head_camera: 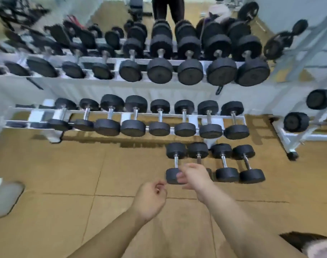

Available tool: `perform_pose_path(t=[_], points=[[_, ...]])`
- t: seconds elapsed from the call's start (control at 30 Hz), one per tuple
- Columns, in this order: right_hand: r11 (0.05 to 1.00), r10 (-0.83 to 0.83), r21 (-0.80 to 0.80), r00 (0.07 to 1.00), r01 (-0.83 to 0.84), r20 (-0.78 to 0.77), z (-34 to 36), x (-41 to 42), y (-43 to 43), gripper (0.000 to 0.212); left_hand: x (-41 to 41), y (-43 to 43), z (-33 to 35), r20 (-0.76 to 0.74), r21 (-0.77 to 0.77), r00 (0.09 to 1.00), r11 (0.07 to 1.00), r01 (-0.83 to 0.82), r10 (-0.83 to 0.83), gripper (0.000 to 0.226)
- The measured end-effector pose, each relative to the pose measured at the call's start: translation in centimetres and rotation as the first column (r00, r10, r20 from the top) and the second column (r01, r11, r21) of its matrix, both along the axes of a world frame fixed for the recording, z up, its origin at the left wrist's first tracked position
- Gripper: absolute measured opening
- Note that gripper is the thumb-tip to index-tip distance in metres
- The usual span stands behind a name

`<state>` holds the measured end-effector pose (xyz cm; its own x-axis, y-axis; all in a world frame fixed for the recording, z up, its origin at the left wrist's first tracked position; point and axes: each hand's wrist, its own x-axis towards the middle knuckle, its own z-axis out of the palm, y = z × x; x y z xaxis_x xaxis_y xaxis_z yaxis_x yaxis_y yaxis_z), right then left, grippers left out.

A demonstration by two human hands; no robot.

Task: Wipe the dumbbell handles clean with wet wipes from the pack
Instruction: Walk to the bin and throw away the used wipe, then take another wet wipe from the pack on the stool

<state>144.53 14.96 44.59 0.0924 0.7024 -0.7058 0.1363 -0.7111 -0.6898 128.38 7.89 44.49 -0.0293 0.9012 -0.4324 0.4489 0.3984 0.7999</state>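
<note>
- Looking down, we find four floor dumbbells at one o'clock, our right hand loose and empty over them.
- Lower rack, twelve o'clock, holds eight.
- Our left hand curls; contents unclear.

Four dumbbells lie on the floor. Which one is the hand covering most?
The second dumbbell from the left: it alone has its near head, and part of its handle, hidden behind the right hand.

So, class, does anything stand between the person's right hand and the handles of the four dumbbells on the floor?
Nothing visible does. The right hand is in front of the near ends of the two leftmost floor dumbbells. Their bare handles show just beyond it, with nothing lying across them.
</note>
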Motion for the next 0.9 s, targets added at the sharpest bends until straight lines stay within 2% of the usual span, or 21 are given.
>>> perform_pose_path(t=[0.13, 0.33, 0.5, 0.63, 0.8, 0.9], points=[[0.97, 0.238, 0.056, 0.971, -0.237, -0.01, 0.9, -17.5, 3.4, 0.03, -14.9, 0.2, -0.1, -0.01, 0.024, 0.971, 0.971, -0.237, 0.237, 0.018], [0.847, 0.53, 0.062, 0.848, -0.528, -0.024, 1.4, -36.7, 6.3, 0.029, -30.3, 1.5, -0.8, 0.003, 0.012, 0.859, 0.859, -0.512, 0.512, 0.02], [0.726, 0.688, 0.04, 0.724, -0.687, -0.046, -0.5, -50.3, 9.6, 0.033, -42.1, 3.0, -2.5, 0.029, -0.03, 0.704, 0.704, -0.709, 0.71, 0.016], [0.64, 0.768, 0.033, 0.637, -0.768, -0.066, -1.6, -60.9, 11.6, 0.037, -50.6, 3.2, -2.3, 0.065, -0.058, 0.527, 0.531, -0.846, 0.847, 0.016], [0.454, 0.885, -0.031, 0.454, -0.891, -0.1, -2.3, -76.5, 10.2, 0.039, -63.2, -0.2, -2.0, 0.043, -0.064, 0.364, 0.367, -0.928, 0.93, 0.014], [0.4, 0.91, -0.051, 0.404, -0.915, -0.097, -3.1, -85.1, 8.7, 0.037, -71.0, -2.8, -3.0, -0.003, -0.068, 0.301, 0.301, -0.951, 0.953, 0.014]])
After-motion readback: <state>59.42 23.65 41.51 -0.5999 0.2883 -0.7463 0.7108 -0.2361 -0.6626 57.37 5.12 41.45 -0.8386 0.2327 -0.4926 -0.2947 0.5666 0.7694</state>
